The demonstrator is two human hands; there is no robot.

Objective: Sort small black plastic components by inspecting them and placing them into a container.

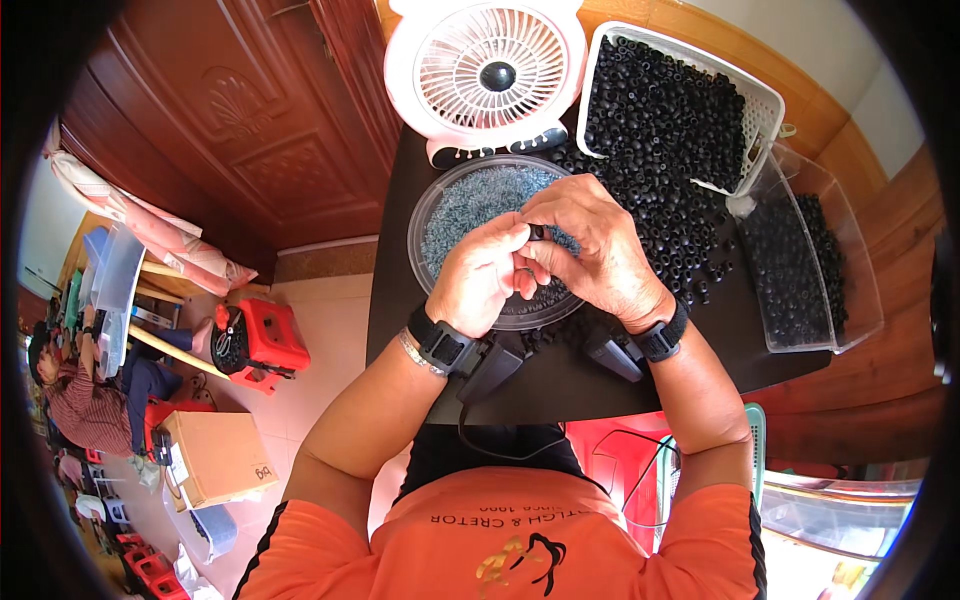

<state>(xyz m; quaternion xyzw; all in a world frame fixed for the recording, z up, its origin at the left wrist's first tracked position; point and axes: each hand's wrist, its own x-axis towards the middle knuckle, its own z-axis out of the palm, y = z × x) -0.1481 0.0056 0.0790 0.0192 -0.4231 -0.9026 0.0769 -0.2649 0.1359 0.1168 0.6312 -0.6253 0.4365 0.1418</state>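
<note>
My left hand (478,275) and my right hand (600,255) meet over a round clear tub (413,240). Between their fingertips is a small black cylindrical piece (538,233), pinched from both sides. Small translucent bluish pieces (465,205) fill much of the tub, and darker bits show at its near side. The fingers partly cover the black piece, so whether anything is fitted into it cannot be made out. Each wrist wears a black strap with a device.
Behind the tub stands a white fan (490,75). A white basket (770,100) lies tipped, its black pieces (670,180) spread over the dark table (420,370). At the right is a clear bin (850,270) with more pieces. Another person (90,400) sits far left.
</note>
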